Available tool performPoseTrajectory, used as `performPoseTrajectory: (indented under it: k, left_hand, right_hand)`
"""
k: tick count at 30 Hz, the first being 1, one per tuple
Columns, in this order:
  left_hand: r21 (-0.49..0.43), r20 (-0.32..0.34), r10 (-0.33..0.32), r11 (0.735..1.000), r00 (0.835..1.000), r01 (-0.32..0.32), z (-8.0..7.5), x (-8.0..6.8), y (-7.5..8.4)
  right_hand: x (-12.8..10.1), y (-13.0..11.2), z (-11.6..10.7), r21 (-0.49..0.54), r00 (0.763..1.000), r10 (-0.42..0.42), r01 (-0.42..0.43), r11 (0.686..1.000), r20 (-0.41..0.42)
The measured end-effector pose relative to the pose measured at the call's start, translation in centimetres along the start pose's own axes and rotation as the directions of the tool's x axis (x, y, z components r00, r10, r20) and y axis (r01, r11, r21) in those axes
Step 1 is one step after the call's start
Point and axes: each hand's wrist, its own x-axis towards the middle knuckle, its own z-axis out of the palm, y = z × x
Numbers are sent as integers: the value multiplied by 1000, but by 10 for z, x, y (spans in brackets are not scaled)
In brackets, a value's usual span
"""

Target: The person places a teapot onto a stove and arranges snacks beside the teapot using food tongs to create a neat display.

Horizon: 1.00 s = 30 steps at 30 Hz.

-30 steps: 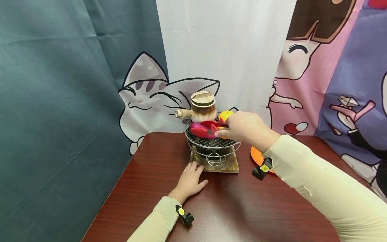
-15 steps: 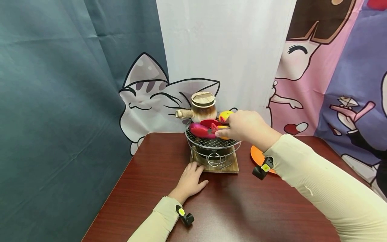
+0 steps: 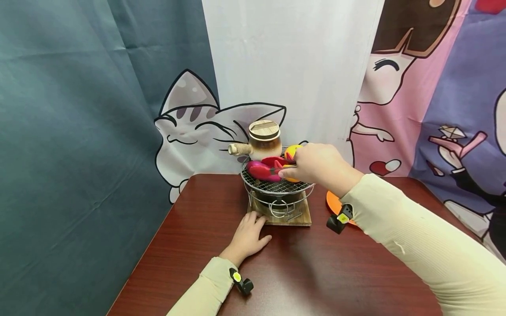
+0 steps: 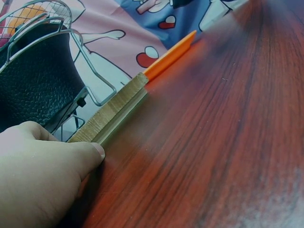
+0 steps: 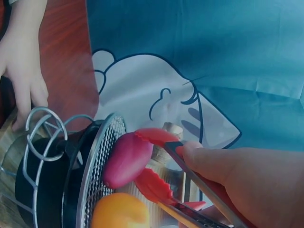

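Note:
My right hand (image 3: 322,166) grips a pair of red-tipped tongs (image 5: 156,135) over the round wire grate (image 3: 282,188) of a small tabletop grill. Between the two spread tips lies a purple-pink oblong piece (image 5: 128,159) like a toy vegetable, on the grate; whether both tips touch it, I cannot tell. Beside it sits an orange, rounded piece (image 5: 121,211), and a yellow piece (image 3: 291,150) is partly covered by the hand. My left hand (image 3: 247,235) rests on the table with its fingertips at the near left corner of the wooden board (image 3: 304,219) under the grill.
A brown-and-cream pot (image 3: 264,147) with a wooden lid and a side handle stands at the grate's back left. An orange plate (image 3: 334,202) lies right of the grill, partly hidden by the right wrist. Printed curtain (image 3: 245,79) hangs behind the table (image 3: 189,245).
The tongs' tips stand slightly wider apart than a second ago, and the right hand is a touch higher. The left hand stays in place on the board's corner.

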Motion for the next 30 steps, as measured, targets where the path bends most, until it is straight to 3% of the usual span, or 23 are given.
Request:
performPoseTrajectory:
  k: [18,30]
  left_hand:
    - [5,-24,10,1000,1000,-10,0,-2,1]
    - [11,-27,10,1000,1000,-10,0,-2,0]
  right_hand:
    - [-4,-4,-7,12,999,43,-43,999,16]
    - [-10,18,-18,40,997,75,-74,996,-6]
